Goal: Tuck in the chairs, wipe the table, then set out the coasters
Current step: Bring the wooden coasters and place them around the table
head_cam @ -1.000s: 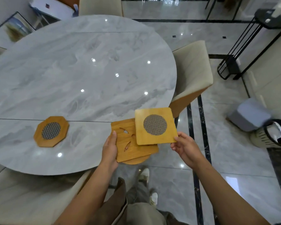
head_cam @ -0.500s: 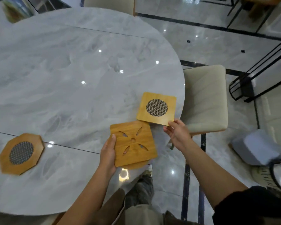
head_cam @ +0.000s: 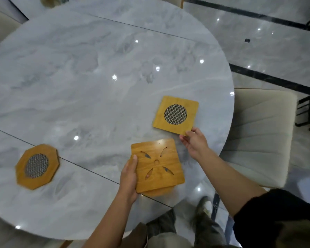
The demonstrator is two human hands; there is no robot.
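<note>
right fingers [head_cam: 184, 141] pinch near corner of mesh coaster [head_cam: 175, 113] | left fingers [head_cam: 133, 161] grip edge of cutout coaster stack [head_cam: 157, 169]

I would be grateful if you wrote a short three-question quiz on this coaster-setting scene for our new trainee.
1. True or false: the octagonal coaster lies on the table, touched by neither hand.
2. Short answer: which hand grips the cut-out coaster?
3. Multiple choice: the right hand pinches a corner of: A the octagonal coaster; B the square mesh coaster; C the cut-out coaster.

Key: 1 true; 2 the left hand; 3 B.
</note>
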